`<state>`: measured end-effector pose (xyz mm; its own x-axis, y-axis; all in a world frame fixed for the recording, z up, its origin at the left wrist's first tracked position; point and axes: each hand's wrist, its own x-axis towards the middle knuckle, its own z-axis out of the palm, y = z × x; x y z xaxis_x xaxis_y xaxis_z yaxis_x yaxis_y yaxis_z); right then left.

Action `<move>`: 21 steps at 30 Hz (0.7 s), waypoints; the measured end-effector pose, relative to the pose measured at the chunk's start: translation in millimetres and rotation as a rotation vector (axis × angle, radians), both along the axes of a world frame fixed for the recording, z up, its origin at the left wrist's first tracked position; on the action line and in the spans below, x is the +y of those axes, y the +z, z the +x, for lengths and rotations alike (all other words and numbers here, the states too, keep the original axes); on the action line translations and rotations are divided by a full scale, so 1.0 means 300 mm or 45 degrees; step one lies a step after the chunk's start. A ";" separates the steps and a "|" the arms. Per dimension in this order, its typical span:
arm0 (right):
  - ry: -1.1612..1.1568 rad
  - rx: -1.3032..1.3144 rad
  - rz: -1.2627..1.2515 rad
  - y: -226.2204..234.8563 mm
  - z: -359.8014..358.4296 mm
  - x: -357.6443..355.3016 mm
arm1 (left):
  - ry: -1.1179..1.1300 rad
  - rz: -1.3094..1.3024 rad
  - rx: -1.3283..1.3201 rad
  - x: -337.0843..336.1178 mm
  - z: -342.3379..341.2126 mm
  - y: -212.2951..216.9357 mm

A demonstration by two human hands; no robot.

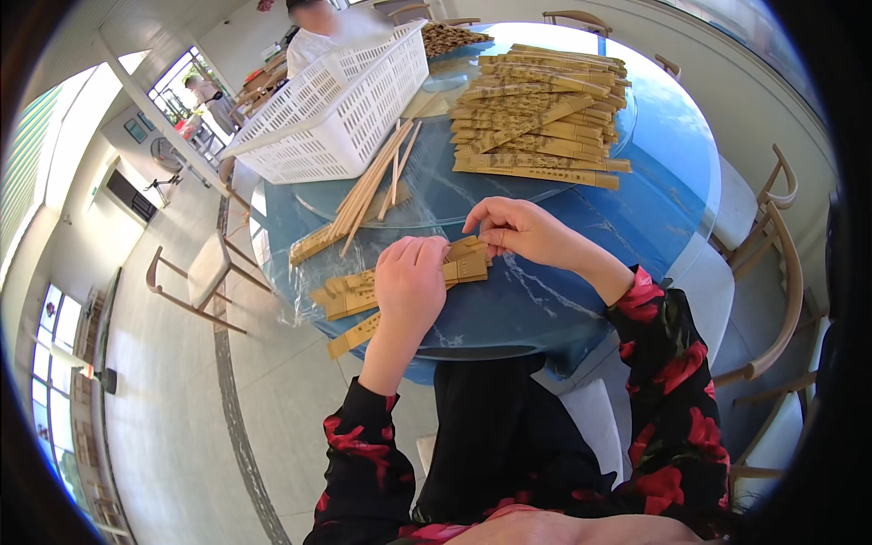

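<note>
My left hand (411, 280) lies over a small stack of brown paper chopstick sleeves (350, 295), its fingers closed round them near their right end. At that end, the curled fingers of my right hand (522, 232) pinch the edge of a sleeve; their tips are partly hidden. Another loose sleeve (354, 338) lies under the stack, near the table's front edge. Beyond my left hand lie several bare wooden chopsticks (371, 186), fanned out towards the basket. A large heap of brown paper-sleeved chopsticks (536, 118) is piled at the far right.
The round table (672, 154) has a blue marbled cover and a glass turntable. A white slatted plastic basket (318, 136) stands at the far left, with a bundle of sticks (450, 38) behind it. A person (322, 36) sits across. Wooden chairs (213, 272) stand around.
</note>
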<state>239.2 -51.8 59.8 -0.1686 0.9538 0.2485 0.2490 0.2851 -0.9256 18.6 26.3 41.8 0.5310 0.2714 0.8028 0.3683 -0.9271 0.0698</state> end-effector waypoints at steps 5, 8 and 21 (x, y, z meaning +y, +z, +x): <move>0.160 0.247 -0.187 -0.012 -0.007 0.005 | -0.019 -0.061 -0.056 -0.006 0.003 -0.001; 0.194 0.305 -0.236 -0.012 -0.003 0.002 | -0.076 -0.071 -0.056 -0.001 -0.004 -0.003; -0.162 0.093 0.077 -0.038 0.015 0.041 | -0.018 -0.046 0.135 0.011 0.012 -0.038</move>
